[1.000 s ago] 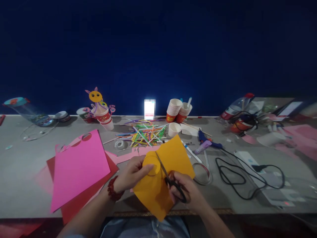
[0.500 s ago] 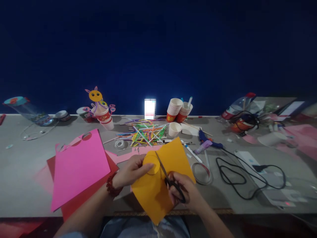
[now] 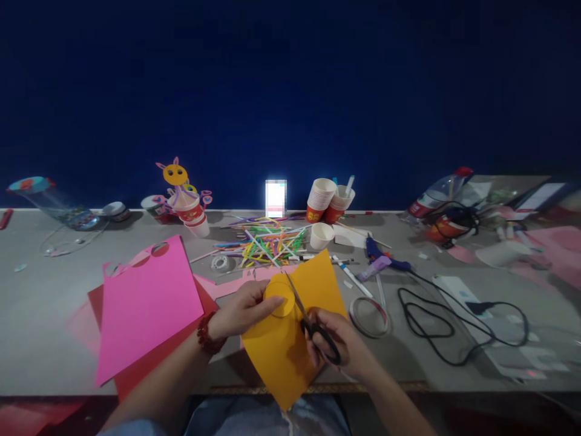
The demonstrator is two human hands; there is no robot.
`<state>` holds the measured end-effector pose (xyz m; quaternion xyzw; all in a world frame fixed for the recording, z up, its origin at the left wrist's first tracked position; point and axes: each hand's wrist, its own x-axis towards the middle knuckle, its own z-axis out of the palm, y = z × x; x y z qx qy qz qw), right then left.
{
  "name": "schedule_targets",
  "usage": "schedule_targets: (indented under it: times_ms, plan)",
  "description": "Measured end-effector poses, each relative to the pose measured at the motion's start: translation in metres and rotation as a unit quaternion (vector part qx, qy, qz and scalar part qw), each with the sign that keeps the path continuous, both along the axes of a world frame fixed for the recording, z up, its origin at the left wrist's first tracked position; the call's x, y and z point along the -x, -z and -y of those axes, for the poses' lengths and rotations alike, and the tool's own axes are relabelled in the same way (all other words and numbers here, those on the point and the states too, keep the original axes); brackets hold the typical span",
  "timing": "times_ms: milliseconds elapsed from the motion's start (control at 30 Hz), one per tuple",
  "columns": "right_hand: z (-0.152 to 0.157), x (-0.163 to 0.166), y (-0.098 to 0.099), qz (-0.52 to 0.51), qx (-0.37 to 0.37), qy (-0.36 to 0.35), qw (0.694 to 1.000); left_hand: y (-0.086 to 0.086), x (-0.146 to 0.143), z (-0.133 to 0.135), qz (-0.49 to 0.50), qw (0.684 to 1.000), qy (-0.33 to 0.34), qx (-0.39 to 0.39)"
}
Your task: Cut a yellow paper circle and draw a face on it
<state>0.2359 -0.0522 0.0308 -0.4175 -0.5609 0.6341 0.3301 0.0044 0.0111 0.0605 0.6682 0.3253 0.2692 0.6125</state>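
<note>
My left hand (image 3: pixel 247 307), with a red bead bracelet at the wrist, grips a sheet of yellow paper (image 3: pixel 281 369). Its thumb presses on a round yellow disc (image 3: pixel 280 297) near the sheet's upper part; whether the disc is a separate piece or part of the sheet I cannot tell. In my right hand (image 3: pixel 333 339) are black-handled scissors (image 3: pixel 323 344), fingers through the loops. The blades lie beside the disc's right edge, across the paper. Under the sheet, a pink paper strip (image 3: pixel 231 282) shows partly.
Pink paper (image 3: pixel 149 309) over red paper (image 3: pixel 131 369) lies at left. Colourful pipe cleaners (image 3: pixel 267 242) are heaped behind my hands. Paper cups (image 3: pixel 321 197) stand at the back. A blue glue gun (image 3: pixel 385 257), tape roll (image 3: pixel 370 316) and black cable (image 3: pixel 424 324) lie at right.
The view has shifted slightly. The scissors and both hands stay at nearly the same place on the yellow paper, which has barely moved.
</note>
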Motion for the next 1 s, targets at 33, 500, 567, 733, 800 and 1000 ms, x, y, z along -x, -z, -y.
schedule_targets:
  times_ms: [33,500,567,733,800,1000]
  plan:
    - [0.0002,-0.0004,0.0005,-0.002,0.001,0.002,1.000,-0.0003,-0.0001,-0.0003,0.003,1.000,0.002,0.005]
    - [-0.0006,0.0004,-0.0059,-0.004,0.007,0.017,1.000,0.0027,0.0004,-0.0030,0.018,0.999,0.008,0.047]
    - [-0.0006,-0.0001,-0.0066,0.003,0.005,0.023,1.000,0.0022,0.0003,-0.0036,0.021,0.999,0.007,0.049]
    - [-0.0013,-0.0025,-0.0068,0.019,0.003,0.017,1.000,-0.0002,0.0009,-0.0052,0.025,0.998,0.013,0.052]
    - [-0.0016,-0.0029,-0.0055,0.021,0.002,0.014,1.000,-0.0011,0.0013,-0.0058,0.026,0.998,0.017,0.049]
    - [-0.0017,-0.0031,-0.0012,0.011,0.009,0.020,1.000,-0.0020,0.0031,-0.0095,0.016,0.998,0.028,0.045]
